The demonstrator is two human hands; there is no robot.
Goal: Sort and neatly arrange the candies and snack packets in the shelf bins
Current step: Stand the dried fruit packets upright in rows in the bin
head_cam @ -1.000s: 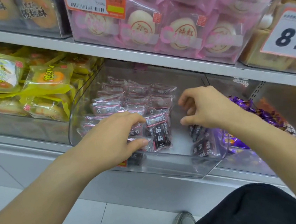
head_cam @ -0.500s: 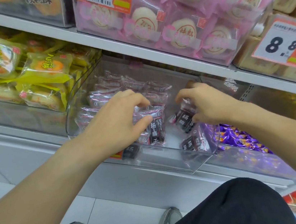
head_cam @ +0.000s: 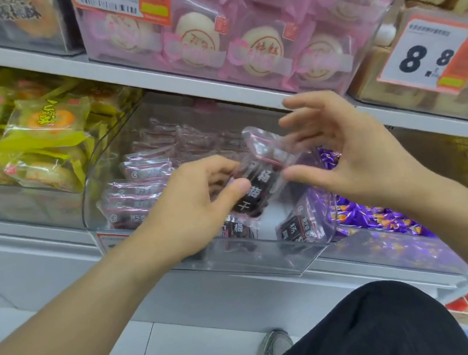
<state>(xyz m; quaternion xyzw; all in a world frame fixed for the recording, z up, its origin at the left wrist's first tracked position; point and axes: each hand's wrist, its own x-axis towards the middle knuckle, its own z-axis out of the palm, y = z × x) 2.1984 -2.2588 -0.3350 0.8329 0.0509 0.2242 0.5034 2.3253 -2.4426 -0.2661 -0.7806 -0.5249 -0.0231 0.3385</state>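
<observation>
A clear plastic bin (head_cam: 266,252) on the lower shelf holds dark plum packets with pink-edged wrappers. Neat rows of them (head_cam: 139,189) fill its left side. Two loose packets (head_cam: 236,230) (head_cam: 296,228) lie at the front. Above the bin, my left hand (head_cam: 198,209) pinches one plum packet (head_cam: 253,188) between thumb and curled fingers, tilted with its clear end up. My right hand (head_cam: 355,158) hovers just right of it with fingers spread. Its thumb tip is at the packet's edge.
Yellow cake packets (head_cam: 43,137) fill the bin to the left. Purple-wrapped candies (head_cam: 366,219) fill the bin to the right. Pink bun packets (head_cam: 254,49) and an 8.8 price tag (head_cam: 431,59) overhang from the upper shelf (head_cam: 154,79), close above my right hand.
Both hands have risen out of the bin's front. The packet my right hand lifted is now in my left hand's pinch, and my right hand's fingers have spread open.
</observation>
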